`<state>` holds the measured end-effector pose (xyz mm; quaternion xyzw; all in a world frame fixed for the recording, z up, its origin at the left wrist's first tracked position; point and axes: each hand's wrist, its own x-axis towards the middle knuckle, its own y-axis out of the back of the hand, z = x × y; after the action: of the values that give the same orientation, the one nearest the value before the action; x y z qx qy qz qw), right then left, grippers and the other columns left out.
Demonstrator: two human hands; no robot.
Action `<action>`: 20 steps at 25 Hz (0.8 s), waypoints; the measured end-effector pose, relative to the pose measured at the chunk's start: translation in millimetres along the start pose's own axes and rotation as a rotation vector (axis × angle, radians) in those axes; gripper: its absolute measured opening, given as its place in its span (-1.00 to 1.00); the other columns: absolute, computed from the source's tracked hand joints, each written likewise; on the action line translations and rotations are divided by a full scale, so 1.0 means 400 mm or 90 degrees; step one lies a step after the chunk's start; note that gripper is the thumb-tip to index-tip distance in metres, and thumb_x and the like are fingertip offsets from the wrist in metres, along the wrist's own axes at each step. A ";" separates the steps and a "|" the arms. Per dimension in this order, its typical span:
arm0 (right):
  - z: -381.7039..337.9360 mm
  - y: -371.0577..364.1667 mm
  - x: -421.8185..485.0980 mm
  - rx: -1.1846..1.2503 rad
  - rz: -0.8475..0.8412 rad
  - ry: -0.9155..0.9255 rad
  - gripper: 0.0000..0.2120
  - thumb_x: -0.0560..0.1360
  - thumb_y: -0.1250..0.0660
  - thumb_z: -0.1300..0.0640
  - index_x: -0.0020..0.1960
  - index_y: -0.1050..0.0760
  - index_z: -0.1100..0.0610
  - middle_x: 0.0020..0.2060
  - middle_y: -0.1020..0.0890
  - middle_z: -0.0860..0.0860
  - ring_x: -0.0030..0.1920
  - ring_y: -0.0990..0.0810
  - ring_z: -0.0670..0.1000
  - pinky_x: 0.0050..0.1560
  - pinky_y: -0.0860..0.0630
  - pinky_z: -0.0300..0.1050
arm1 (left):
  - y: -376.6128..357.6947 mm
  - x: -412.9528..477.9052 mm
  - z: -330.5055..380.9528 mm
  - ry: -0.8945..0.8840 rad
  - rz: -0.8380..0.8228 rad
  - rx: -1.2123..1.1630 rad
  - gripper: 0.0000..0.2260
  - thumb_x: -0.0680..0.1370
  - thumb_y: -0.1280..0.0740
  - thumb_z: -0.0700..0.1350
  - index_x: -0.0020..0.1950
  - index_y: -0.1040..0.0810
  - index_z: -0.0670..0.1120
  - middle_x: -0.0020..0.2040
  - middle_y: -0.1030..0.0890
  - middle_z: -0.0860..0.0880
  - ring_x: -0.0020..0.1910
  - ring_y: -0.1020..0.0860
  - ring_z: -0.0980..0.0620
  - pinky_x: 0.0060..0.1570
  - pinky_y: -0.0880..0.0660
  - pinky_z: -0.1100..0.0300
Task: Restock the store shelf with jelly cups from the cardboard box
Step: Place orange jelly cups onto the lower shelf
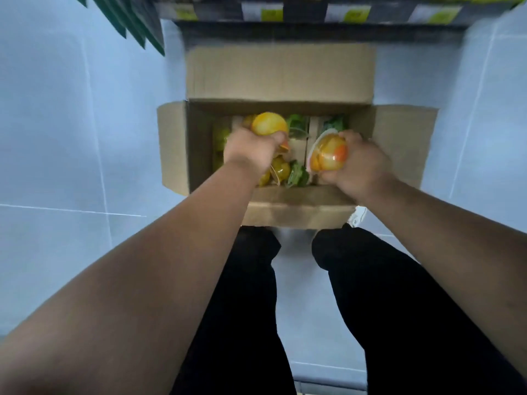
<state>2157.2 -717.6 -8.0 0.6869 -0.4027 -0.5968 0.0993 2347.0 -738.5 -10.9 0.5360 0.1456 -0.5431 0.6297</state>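
An open cardboard box [281, 72] stands on the floor in front of my legs, its flaps spread outward. Inside lie several yellow and green jelly cups [281, 169] between cardboard dividers. My left hand [251, 151] grips a yellow jelly cup [269, 124] over the left side of the box. My right hand [360, 166] grips a yellow-orange jelly cup [328, 153] over the right side. The store shelf [313, 15] runs along the top edge, beyond the box.
Pale floor tiles [85, 138] surround the box on both sides. Green-edged packages [134, 27] hang at the top left. My dark trouser legs [256, 309] stand just behind the box, with a white shoe tip [360, 215] at its near right corner.
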 end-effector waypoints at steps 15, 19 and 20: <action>-0.360 0.514 -0.456 0.213 0.170 0.214 -0.16 0.26 -0.60 0.00 0.45 -0.31 0.00 0.30 -0.48 0.07 0.26 -0.48 0.10 0.21 -0.43 -0.08 | 0.542 -0.532 0.422 -0.281 0.033 -0.058 -0.38 0.18 -0.50 -0.06 0.13 -0.27 0.03 0.20 -0.36 -0.08 0.15 -0.47 -0.10 0.12 -0.52 0.00; -0.453 0.636 -0.555 0.250 0.217 0.256 -0.18 0.25 -0.60 -0.03 0.43 -0.31 -0.06 0.30 -0.48 -0.01 0.23 -0.49 0.05 0.20 -0.47 -0.02 | 0.671 -0.636 0.495 -0.327 0.032 -0.092 -0.38 0.17 -0.50 -0.03 0.17 -0.35 0.12 0.23 -0.41 -0.04 0.18 -0.47 -0.06 0.20 -0.49 -0.04; -0.477 0.665 -0.577 0.263 0.231 0.265 -0.18 0.26 -0.60 -0.04 0.42 -0.31 -0.07 0.30 -0.48 -0.01 0.23 -0.49 0.04 0.20 -0.48 -0.01 | 0.702 -0.660 0.513 -0.333 0.032 -0.111 -0.36 0.15 -0.48 -0.01 0.18 -0.36 0.16 0.24 -0.44 -0.05 0.17 -0.50 -0.07 0.19 -0.50 -0.07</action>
<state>2221.5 -802.8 378.0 0.7167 -0.6018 -0.3221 0.1427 2403.7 -816.3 415.0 0.3249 0.0111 -0.6327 0.7029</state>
